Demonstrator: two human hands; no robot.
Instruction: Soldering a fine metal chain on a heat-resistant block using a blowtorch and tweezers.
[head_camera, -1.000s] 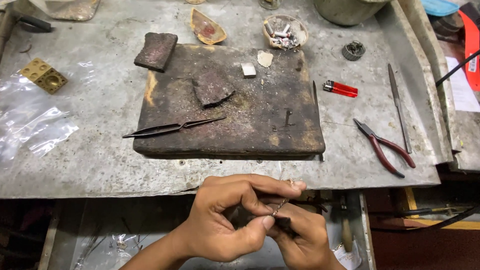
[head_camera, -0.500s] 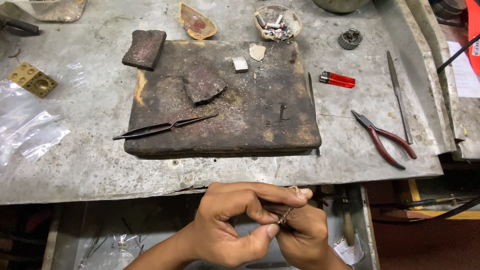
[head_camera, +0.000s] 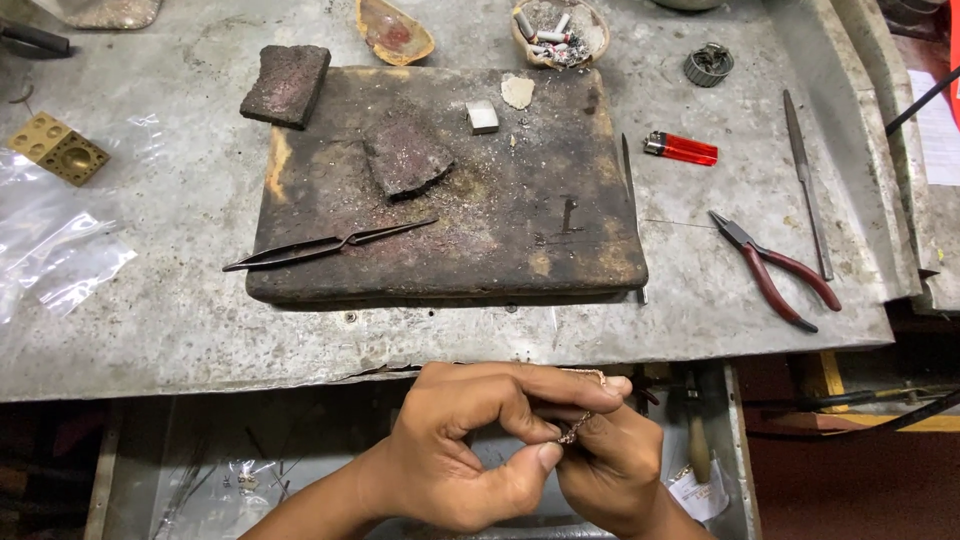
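Note:
Below the bench's front edge, my left hand (head_camera: 470, 445) and my right hand (head_camera: 615, 465) are pressed together over an open drawer. Both pinch a small copper-coloured chain piece (head_camera: 578, 428) between thumbs and fingertips. Most of the piece is hidden by my fingers. On the bench above lies a dark, scorched soldering board (head_camera: 450, 190) with long black tweezers (head_camera: 325, 243) across its front left part.
Red-handled pliers (head_camera: 775, 270), a metal file (head_camera: 805, 180) and a red lighter (head_camera: 682, 149) lie right of the board. A brass dapping block (head_camera: 58, 148) and clear plastic bags (head_camera: 60, 260) sit at left. Two small dishes (head_camera: 395, 30) stand at the back. The drawer (head_camera: 250, 470) holds wire scraps.
The view has shifted slightly, so the bench sits higher in frame. My hands stay together below the edge, fingers working the small chain piece with little movement.

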